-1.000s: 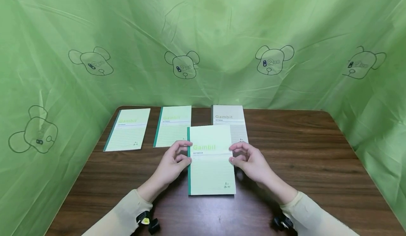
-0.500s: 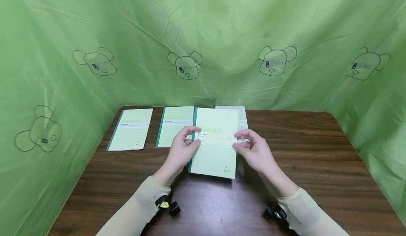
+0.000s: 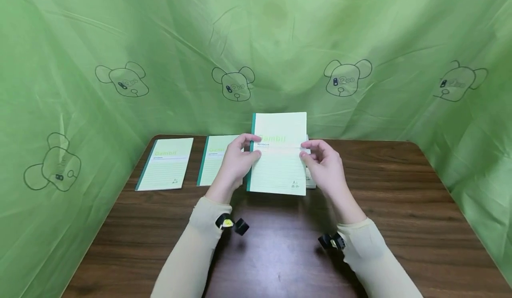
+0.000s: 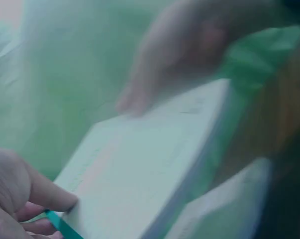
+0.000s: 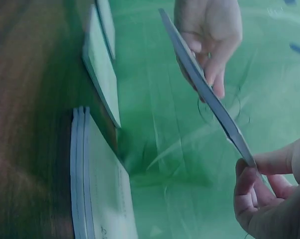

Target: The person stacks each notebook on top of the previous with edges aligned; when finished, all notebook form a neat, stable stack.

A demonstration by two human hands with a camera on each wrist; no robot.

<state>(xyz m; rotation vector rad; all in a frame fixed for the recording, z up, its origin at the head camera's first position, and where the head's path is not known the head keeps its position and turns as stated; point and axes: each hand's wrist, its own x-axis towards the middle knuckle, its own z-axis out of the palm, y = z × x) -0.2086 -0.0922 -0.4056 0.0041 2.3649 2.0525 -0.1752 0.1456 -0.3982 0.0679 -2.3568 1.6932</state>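
Left hand pinching one side, right hand the other: both grips hold the notebook! It's higher and farther out than a second ago, clear of the worktop, screening nearly all the stack; the carry looks well along. Beyond, the middle notebook and far-left notebook lie flat before the green curtain.

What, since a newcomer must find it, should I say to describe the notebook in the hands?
Start at the brown table before the green curtain. Near its far edge, the left hand and right hand grip a pale green notebook. Unlike the notebooks lying nearby, it is held up off the table.
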